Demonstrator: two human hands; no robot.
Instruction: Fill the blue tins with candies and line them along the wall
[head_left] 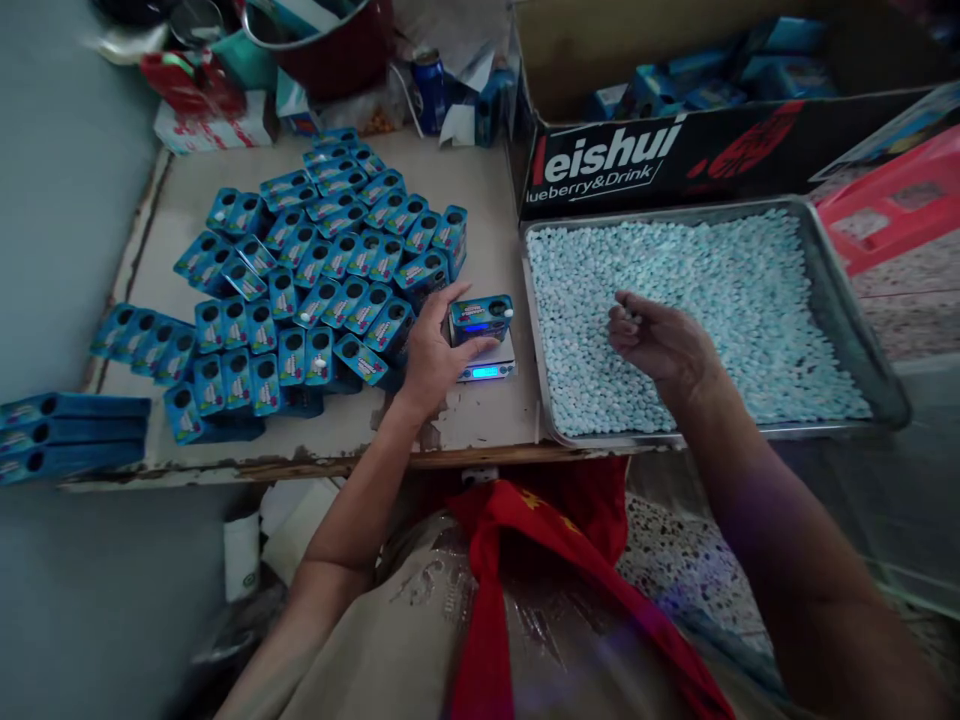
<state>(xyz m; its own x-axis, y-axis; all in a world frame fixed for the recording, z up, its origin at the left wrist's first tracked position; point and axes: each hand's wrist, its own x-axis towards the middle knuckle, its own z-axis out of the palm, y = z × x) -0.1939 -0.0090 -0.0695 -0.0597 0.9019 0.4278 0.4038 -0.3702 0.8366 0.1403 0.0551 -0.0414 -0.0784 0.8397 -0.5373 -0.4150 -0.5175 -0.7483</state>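
On the table (480, 425), the left hand (433, 350) clasps a blue box (481, 318).

I read white "eishui" above "lueberry&Drink" on the black carton (675, 165); the digits on the scale display (484, 372) and small lettering on the blue boxes (343, 256) I cannot make out.

The left hand (433, 352) points to one o'clock, curved wide; the right hand (664, 350) points to ten o'clock, pinched together.
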